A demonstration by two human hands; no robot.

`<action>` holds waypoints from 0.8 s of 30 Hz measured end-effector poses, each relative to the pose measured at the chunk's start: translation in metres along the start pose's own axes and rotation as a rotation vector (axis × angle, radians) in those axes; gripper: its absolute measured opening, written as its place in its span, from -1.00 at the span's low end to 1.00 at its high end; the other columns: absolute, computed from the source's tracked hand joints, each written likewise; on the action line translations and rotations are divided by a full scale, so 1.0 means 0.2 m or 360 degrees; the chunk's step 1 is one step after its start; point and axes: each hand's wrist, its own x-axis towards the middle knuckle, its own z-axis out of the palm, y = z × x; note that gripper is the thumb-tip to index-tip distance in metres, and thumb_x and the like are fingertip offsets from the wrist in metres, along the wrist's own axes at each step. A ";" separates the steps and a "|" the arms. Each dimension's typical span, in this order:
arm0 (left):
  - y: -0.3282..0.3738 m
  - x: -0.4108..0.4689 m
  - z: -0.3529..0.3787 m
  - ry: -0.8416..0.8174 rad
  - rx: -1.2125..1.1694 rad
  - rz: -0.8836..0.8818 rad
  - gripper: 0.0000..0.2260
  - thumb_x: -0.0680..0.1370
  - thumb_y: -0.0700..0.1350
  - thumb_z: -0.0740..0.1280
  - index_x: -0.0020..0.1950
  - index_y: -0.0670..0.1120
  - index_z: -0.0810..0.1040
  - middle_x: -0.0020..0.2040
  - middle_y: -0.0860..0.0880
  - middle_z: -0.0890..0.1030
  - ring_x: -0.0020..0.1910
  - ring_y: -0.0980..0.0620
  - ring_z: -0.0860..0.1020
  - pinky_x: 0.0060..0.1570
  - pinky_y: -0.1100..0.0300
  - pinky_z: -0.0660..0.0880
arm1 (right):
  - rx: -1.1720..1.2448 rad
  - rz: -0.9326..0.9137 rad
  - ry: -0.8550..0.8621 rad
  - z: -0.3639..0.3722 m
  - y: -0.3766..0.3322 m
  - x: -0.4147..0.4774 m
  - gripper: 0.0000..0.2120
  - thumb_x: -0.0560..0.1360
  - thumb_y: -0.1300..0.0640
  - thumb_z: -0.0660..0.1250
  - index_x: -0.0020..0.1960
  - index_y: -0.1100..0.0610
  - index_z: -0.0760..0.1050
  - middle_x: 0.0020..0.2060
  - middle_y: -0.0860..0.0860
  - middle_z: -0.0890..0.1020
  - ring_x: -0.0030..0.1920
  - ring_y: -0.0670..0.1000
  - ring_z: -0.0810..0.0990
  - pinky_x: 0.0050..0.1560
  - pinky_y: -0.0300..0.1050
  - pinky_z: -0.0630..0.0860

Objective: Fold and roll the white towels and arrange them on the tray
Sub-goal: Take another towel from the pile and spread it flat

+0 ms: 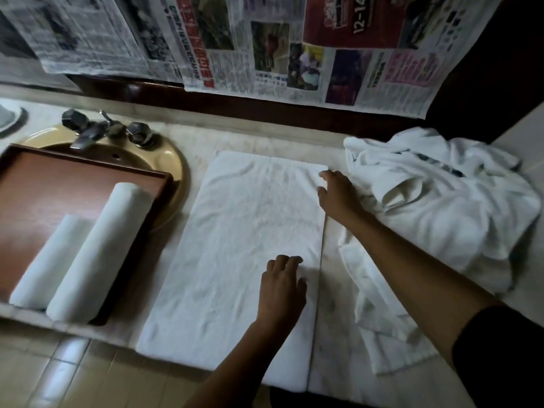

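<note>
A white towel [244,240] lies flat on the pale counter [332,334], folded into a long rectangle, between the tray [44,187] on the left and a heap of loose white towels [447,201] on the right. The left hand [281,287] rests palm down on the near right part of this towel, fingers slightly bent and close together, holding nothing. The right hand [335,192] lies at the far right edge of the towel, near its corner, with fingers spread and flat, also gripping nothing. The brown tray sits partly over a sink [173,166] and carries two rolled towels [97,251] side by side, touching each other. Newspaper sheets [265,45] hang on the wall behind.
</note>
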 end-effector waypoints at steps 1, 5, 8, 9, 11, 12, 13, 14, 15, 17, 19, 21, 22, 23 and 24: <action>0.01 0.01 0.03 -0.0006 0.0039 0.0000 -0.62 0.58 -0.04 0.40 0.40 0.00 0.50 0.30 0.00 0.55 0.24 -0.04 0.50 0.16 0.10 0.49 | -0.0037 0.0034 -0.0007 -0.01 0.02 0.07 -0.55 0.62 0.15 0.29 0.48 0.21 0.39 0.37 0.22 0.49 0.37 0.25 0.45 0.38 0.09 0.39; 0.04 0.01 0.15 -0.0013 0.0242 0.0031 -0.62 0.58 0.06 0.31 0.38 0.04 0.43 0.37 -0.04 0.44 0.26 -0.11 0.45 0.19 -0.01 0.49 | -0.0210 0.0175 -0.0122 -0.01 0.06 0.27 -0.49 0.66 0.02 0.27 0.52 0.21 0.26 0.41 0.23 0.42 0.38 0.28 0.46 0.32 0.16 0.45; 0.06 0.03 0.19 -0.0044 0.0357 -0.0026 -0.64 0.59 0.12 0.23 0.36 0.05 0.41 0.42 -0.07 0.40 0.30 -0.14 0.42 0.24 -0.07 0.47 | -0.0202 0.0178 -0.0100 -0.01 0.08 0.36 -0.62 0.65 0.01 0.29 0.35 0.23 0.42 0.30 0.22 0.47 0.27 0.31 0.53 0.22 0.09 0.49; 0.06 0.04 0.21 -0.0037 0.0397 -0.0025 -0.63 0.58 0.14 0.24 0.34 0.03 0.42 0.40 -0.09 0.42 0.28 -0.16 0.43 0.22 -0.08 0.48 | -0.0182 0.0168 -0.0110 -0.01 0.09 0.39 -0.66 0.64 0.02 0.30 0.30 0.22 0.45 0.27 0.22 0.48 0.24 0.30 0.55 0.20 0.07 0.49; 0.06 0.06 0.22 0.0014 0.0463 -0.0017 -0.60 0.53 0.17 0.28 0.29 -0.01 0.45 0.33 -0.11 0.47 0.20 -0.18 0.48 0.12 -0.09 0.51 | -0.0146 0.0171 -0.0149 -0.02 0.08 0.43 -0.71 0.62 0.03 0.29 0.24 0.20 0.48 0.23 0.21 0.53 0.23 0.29 0.55 0.19 0.04 0.48; 0.07 0.07 0.22 0.0032 0.0489 -0.0025 -0.58 0.51 0.19 0.29 0.26 -0.02 0.47 0.28 -0.11 0.49 0.15 -0.18 0.50 0.07 -0.09 0.52 | -0.0111 0.0184 -0.0154 -0.04 0.08 0.45 -0.73 0.61 0.03 0.28 0.21 0.19 0.49 0.21 0.20 0.56 0.23 0.28 0.55 0.19 0.02 0.47; 0.08 0.08 0.22 0.0048 0.0523 -0.0036 -0.56 0.48 0.22 0.29 0.22 -0.03 0.49 0.23 -0.11 0.51 0.10 -0.17 0.51 0.01 -0.08 0.53 | -0.0069 0.0202 -0.0147 -0.05 0.07 0.47 -0.75 0.60 0.03 0.29 0.17 0.18 0.50 0.19 0.19 0.59 0.24 0.26 0.55 0.17 -0.01 0.46; 0.09 0.10 0.22 0.0051 0.0546 -0.0051 -0.55 0.46 0.24 0.27 0.19 -0.04 0.50 0.18 -0.11 0.51 0.05 -0.16 0.50 -0.04 -0.08 0.53 | -0.0033 0.0223 -0.0135 -0.08 0.07 0.48 -0.77 0.59 0.03 0.30 0.15 0.16 0.52 0.16 0.17 0.62 0.24 0.25 0.55 0.16 -0.03 0.45; 0.10 0.11 0.23 0.0031 0.0557 -0.0069 -0.54 0.44 0.25 0.26 0.16 -0.04 0.51 0.14 -0.11 0.51 0.01 -0.16 0.50 -0.07 -0.09 0.52 | 0.0009 0.0239 -0.0126 -0.11 0.08 0.50 -0.78 0.59 0.04 0.31 0.14 0.15 0.53 0.15 0.16 0.63 0.25 0.24 0.54 0.16 -0.04 0.44; 0.14 0.14 0.23 -0.0056 0.0593 -0.0096 -0.57 0.42 0.22 0.30 0.12 -0.05 0.53 0.08 -0.11 0.51 -0.05 -0.16 0.48 -0.14 -0.09 0.50 | 0.0084 0.0252 -0.0094 -0.18 0.10 0.52 -0.81 0.57 0.06 0.34 0.13 0.13 0.55 0.13 0.14 0.65 0.24 0.22 0.54 0.18 -0.04 0.45; 0.18 0.16 0.24 -0.0120 0.0585 -0.0081 -0.64 0.38 0.12 0.40 0.06 -0.05 0.52 0.01 -0.08 0.51 -0.10 -0.14 0.48 -0.20 -0.05 0.48 | 0.0153 0.0258 -0.0044 -0.23 0.12 0.52 -0.85 0.54 0.11 0.33 0.10 0.09 0.53 0.05 0.10 0.65 0.14 0.18 0.56 0.15 -0.03 0.47; 0.21 0.16 0.20 -0.0070 0.0389 -0.0082 -0.78 0.41 -0.02 0.40 -0.02 -0.03 0.46 -0.07 -0.02 0.51 -0.14 -0.08 0.47 -0.21 0.02 0.45 | 0.0257 0.0244 -0.0026 -0.26 0.12 0.52 -0.89 0.51 0.16 0.29 0.03 0.04 0.51 -0.07 0.03 0.61 0.01 0.11 0.53 0.06 -0.06 0.47; 0.22 0.16 0.18 -0.0025 0.0239 -0.0103 -0.86 0.47 -0.08 0.35 -0.03 -0.03 0.43 -0.08 -0.01 0.50 -0.13 -0.06 0.45 -0.19 0.05 0.43 | 0.0332 0.0222 -0.0049 -0.27 0.12 0.52 -0.91 0.51 0.18 0.28 -0.03 0.03 0.51 -0.13 0.00 0.60 -0.04 0.09 0.54 -0.01 -0.08 0.46; 0.21 0.16 0.15 -0.0003 0.0076 -0.0125 -0.93 0.53 -0.13 0.31 -0.03 -0.04 0.43 -0.06 0.01 0.49 -0.10 -0.03 0.43 -0.15 0.08 0.41 | 0.0428 0.0200 -0.0095 -0.28 0.11 0.51 -0.90 0.52 0.19 0.28 -0.08 0.02 0.53 -0.19 -0.02 0.59 -0.10 0.07 0.56 -0.08 -0.10 0.46; 0.20 0.16 0.10 0.0012 -0.0084 -0.0124 -0.96 0.57 -0.15 0.29 -0.02 -0.04 0.45 -0.03 0.02 0.49 -0.08 0.00 0.42 -0.12 0.14 0.40 | 0.0543 0.0178 -0.0158 -0.29 0.09 0.51 -0.87 0.53 0.21 0.29 -0.12 0.01 0.55 -0.22 -0.02 0.59 -0.16 0.05 0.58 -0.15 -0.12 0.47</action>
